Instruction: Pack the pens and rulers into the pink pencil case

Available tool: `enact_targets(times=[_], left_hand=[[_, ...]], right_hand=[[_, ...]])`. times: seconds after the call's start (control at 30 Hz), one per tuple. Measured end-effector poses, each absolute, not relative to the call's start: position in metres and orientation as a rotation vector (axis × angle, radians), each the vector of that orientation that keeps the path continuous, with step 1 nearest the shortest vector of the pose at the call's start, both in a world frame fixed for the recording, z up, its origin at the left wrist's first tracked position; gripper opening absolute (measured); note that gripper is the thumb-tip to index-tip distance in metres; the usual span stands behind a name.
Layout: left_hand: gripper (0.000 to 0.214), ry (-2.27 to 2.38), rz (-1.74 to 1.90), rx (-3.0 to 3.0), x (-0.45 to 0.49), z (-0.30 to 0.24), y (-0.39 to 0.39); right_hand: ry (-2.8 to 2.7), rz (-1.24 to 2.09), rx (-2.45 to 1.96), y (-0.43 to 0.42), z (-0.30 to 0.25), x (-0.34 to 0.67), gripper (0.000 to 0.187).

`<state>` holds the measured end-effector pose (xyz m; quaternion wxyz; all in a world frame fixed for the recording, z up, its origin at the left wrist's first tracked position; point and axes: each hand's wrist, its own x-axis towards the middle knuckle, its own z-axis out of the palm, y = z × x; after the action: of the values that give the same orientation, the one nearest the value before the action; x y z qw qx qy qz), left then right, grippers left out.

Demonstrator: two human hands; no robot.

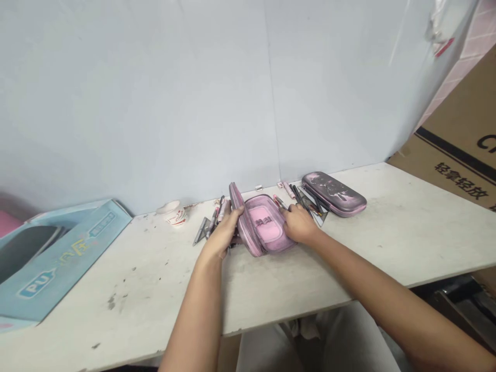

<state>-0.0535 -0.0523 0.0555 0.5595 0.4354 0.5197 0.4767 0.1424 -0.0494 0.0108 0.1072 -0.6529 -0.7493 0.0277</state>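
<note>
An unzipped pink pencil case sits at the middle of the table, its lid standing up. Inside, the pink lining carries a row of small dark elastic loops. My left hand is closed on the raised lid at the case's left side. At the right rim, my right hand has its fingers closed around a red-tipped pen, mostly hidden by the hand. Pens and a clear ruler lie left of the case. More pens lie beyond my right hand.
A second, dark pink-and-black pencil case lies closed at the right rear. A paper cup stands by the wall. Leftward is a light-blue box; a large cardboard carton stands at the right end. The table's front edge is close to my legs.
</note>
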Motion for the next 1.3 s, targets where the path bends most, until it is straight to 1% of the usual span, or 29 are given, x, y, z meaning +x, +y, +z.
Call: enact_targets(times=[0.1,0.27,0.53,0.67,0.87,0.93,1.1,1.3], left_hand=[[0.050,1.221,1.065,1.052,-0.049,0.047,-0.049],[0.035,1.211,1.078,1.000,-0.044,0.035,-0.045],[0.025,1.179,1.127,1.073,-0.035,0.024,-0.041],[0.029,1.149,1.148,1.251,-0.029,0.013,-0.039],[0.039,1.338,1.088,1.685,-0.011,0.004,-0.040],[0.044,1.415,0.994,1.899,-0.008,0.004,-0.041],[0.049,1.786,0.581,2.303,-0.014,0.003,-0.045],[0.044,2.008,0.461,2.421,-0.031,0.007,-0.046]], right_hand=[[-2.191,0.010,-1.973,-0.052,0.011,0.149,0.047],[-2.175,-0.038,-2.008,-0.053,0.010,0.165,0.047],[-2.120,-0.100,-2.076,-0.053,0.005,0.190,0.047],[-2.103,-0.139,-2.154,-0.055,0.006,0.208,0.047],[-2.090,-0.215,-2.278,-0.056,0.001,0.243,0.049],[-2.100,-0.257,-2.283,-0.055,-0.001,0.247,0.048],[-2.127,-0.345,-2.243,-0.052,-0.004,0.239,0.047],[-2.163,-0.373,-2.195,-0.044,-0.001,0.216,0.042]])
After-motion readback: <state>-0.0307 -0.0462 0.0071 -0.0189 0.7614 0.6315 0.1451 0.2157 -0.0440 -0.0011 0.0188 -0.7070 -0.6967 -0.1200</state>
